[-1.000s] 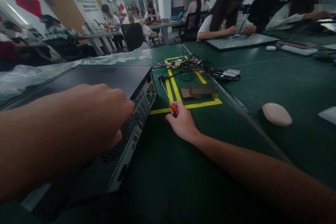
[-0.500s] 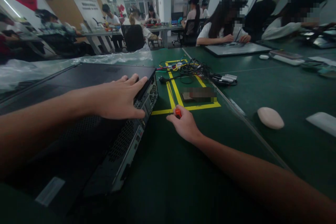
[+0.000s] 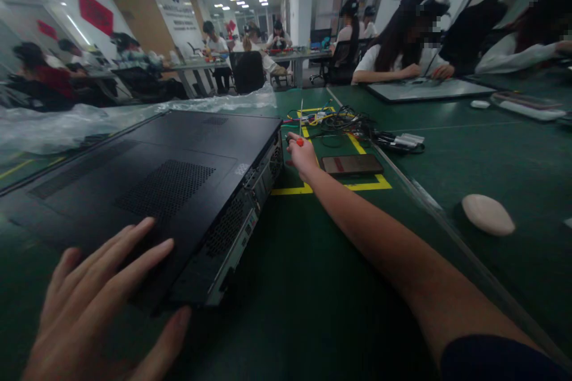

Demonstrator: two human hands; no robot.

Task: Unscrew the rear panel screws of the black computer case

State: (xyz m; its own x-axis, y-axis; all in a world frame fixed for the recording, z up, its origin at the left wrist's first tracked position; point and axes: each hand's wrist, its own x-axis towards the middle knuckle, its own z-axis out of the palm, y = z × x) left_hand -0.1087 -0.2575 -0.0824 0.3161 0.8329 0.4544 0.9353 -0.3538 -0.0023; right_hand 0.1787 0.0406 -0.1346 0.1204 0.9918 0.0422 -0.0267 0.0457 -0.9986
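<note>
A black computer case [image 3: 179, 131] lies flat on the green table, its vented panel up and its port side facing right. Over its near corner is my left hand [image 3: 102, 292], fingers spread; whether they touch the panel I cannot tell. Beyond the case's right edge, my right hand [image 3: 304, 158] is closed around a screwdriver [image 3: 300, 141] with a red handle, its thin shaft pointing up and away. A dark phone [image 3: 352, 165] lies just right of that hand, inside a yellow tape outline [image 3: 308, 189].
Tangled cables [image 3: 344, 122] lie behind the phone. A pale rounded mouse-like object [image 3: 488, 214] rests at the right. Clear plastic sheeting [image 3: 89, 122] spreads behind the case. Across the table, a person works on a flat panel [image 3: 429, 90]; other people sit farther back.
My left hand has pulled back from the case's rear edge to its near corner. The right hand has moved farther away with the screwdriver. The view has turned left.
</note>
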